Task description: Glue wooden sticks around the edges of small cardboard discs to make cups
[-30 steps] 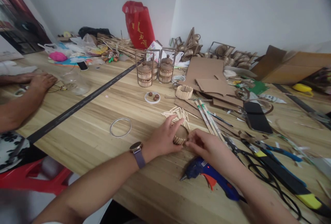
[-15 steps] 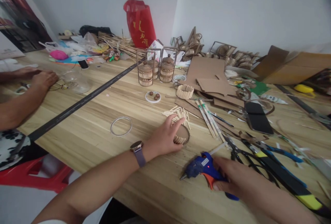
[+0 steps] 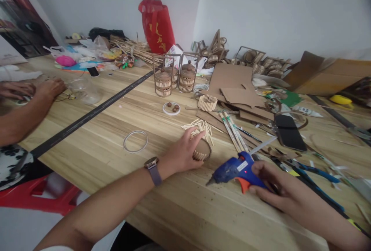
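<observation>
My left hand, a watch on its wrist, curves its thumb and fingers around a small round basket with a brown base and a partial wall of short sticks. The hand hides its left side. My right hand grips a blue hot glue gun with an orange trigger and a lit red light. A glue stick juts from the gun's back. Its nozzle points left and down, apart from the basket. Loose short sticks lie just behind the basket.
A finished stick wall ring, lidded miniature baskets and cardboard stand farther back. On the right lie a phone and pliers. A white ring lies left. Another person's hands work at the far left.
My right hand has lifted the glue gun and shifted it up and right. My left hand stays nearly still at the basket. The other person's hands have moved apart.
</observation>
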Demonstrator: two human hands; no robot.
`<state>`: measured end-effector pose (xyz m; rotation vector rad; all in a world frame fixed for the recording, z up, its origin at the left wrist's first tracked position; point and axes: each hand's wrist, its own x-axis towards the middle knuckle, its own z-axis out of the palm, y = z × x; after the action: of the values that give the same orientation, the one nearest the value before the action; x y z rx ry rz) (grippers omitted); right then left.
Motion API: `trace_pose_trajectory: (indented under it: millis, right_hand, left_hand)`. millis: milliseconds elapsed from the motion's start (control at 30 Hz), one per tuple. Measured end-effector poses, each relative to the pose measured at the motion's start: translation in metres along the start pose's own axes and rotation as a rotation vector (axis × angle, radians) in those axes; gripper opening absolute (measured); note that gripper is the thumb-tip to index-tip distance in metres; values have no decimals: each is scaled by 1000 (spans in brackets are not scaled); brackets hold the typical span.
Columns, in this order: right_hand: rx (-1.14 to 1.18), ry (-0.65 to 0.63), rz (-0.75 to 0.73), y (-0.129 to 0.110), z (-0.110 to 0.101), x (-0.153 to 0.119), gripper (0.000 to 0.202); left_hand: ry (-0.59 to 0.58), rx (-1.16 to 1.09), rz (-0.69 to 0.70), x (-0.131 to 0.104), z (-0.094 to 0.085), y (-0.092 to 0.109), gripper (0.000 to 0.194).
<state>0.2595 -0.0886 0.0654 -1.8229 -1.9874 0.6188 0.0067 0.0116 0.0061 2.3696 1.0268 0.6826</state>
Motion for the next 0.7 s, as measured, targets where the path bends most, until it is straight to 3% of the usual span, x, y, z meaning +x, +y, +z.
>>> trace_pose_trajectory:
  millis: [100,200,333,700]
  right_hand:
    - [263,103,63,6,9,6,27]
    - [430,215,236,14,26,9,36]
    - [639,137,328,17,49,10,46]
    - [444,181,182,6,58,12,32]
  left_hand:
    - [0,-1,-10,0,0,0,91]
    - [-1,-8,-13,0,0,0,91]
    - [-8,-15,-16,0,-1,1,92]
    - [42,10,18,0,1,-5,92]
